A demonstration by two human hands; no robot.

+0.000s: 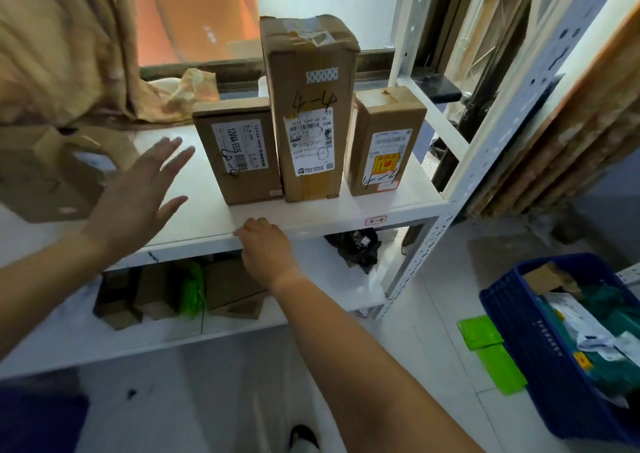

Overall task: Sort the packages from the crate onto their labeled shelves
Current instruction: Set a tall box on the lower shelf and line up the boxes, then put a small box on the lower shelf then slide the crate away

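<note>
Three brown cardboard packages stand upright in a row on the white shelf (pixel 398 206) tagged 4-4 (pixel 375 220): a short left box (pixel 239 154), a tall middle box (pixel 311 109) and a short right box (pixel 386 140). My left hand (pixel 142 189) hovers open, fingers spread, just left of the left box, holding nothing. My right hand (pixel 266 248) rests with curled fingers on the shelf's front edge below the left box. The blue crate (pixel 540 334) sits on the floor at lower right with several packages inside.
More cardboard boxes (pixel 48 172) stand blurred at the shelf's far left. The lower shelf (pixel 138 334) holds brown boxes, a green bag (pixel 191 289) and a dark bag (pixel 358 248). Green mailers (pixel 491 352) lie on the floor beside the crate. A curtain hangs at upper left.
</note>
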